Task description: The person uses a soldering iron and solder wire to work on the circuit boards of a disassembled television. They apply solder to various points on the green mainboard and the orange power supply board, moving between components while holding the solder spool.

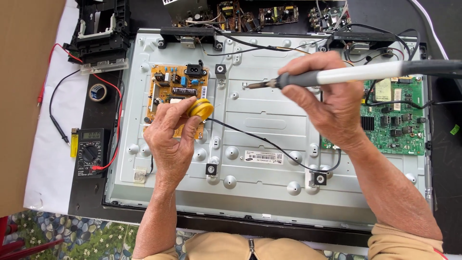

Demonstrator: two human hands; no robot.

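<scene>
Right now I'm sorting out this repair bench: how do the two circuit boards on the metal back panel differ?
The orange-brown board sits at the panel's left, partly covered by the left hand holding a yellow round tin; the green board sits at the right edge, behind the right hand with the soldering iron. Both lie flat on the metal panel.

Two hands are at work: the left hand (168, 137) grips one round yellow tin (200, 109), and the right hand (329, 103) grips one soldering iron (337, 76). On the grey metal panel (260, 115) sit two circuit boards, one orange board (175, 91) at left and one green board (397, 120) at right. Further left lie one black multimeter (90, 151), one yellow lighter (74, 142) and one tape roll (98, 92).
</scene>
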